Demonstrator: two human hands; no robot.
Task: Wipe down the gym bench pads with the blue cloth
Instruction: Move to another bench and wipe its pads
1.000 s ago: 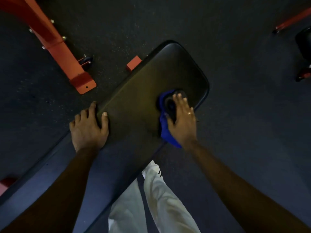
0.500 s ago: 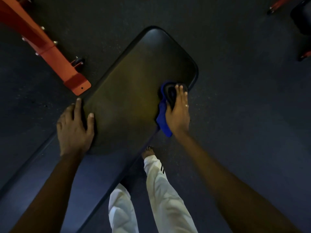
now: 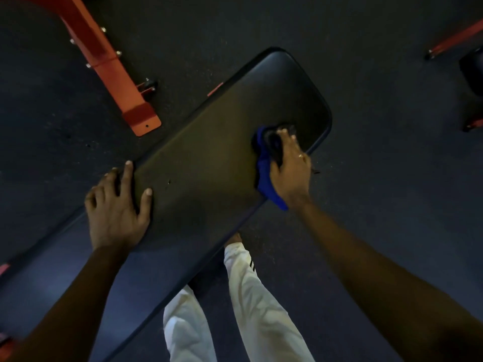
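A long black bench pad (image 3: 222,142) runs diagonally from the lower left to the upper right. My right hand (image 3: 290,168) presses the blue cloth (image 3: 266,176) onto the pad near its right edge, close to the far end. The cloth is bunched, with a dark patch under my fingers and a blue tail hanging over the pad's edge. My left hand (image 3: 117,212) lies flat on the pad's left edge, fingers spread, holding nothing.
An orange steel frame leg (image 3: 112,71) with bolts and a small wheel stands on the dark rubber floor at the upper left. Another orange bar (image 3: 454,40) and a dark pad (image 3: 473,71) are at the upper right. My white-trousered legs (image 3: 248,301) stand beside the bench.
My right hand with the cloth has slid slightly along the pad's right edge near the far end. The left hand stays braced on the left edge. The view has shifted a little.
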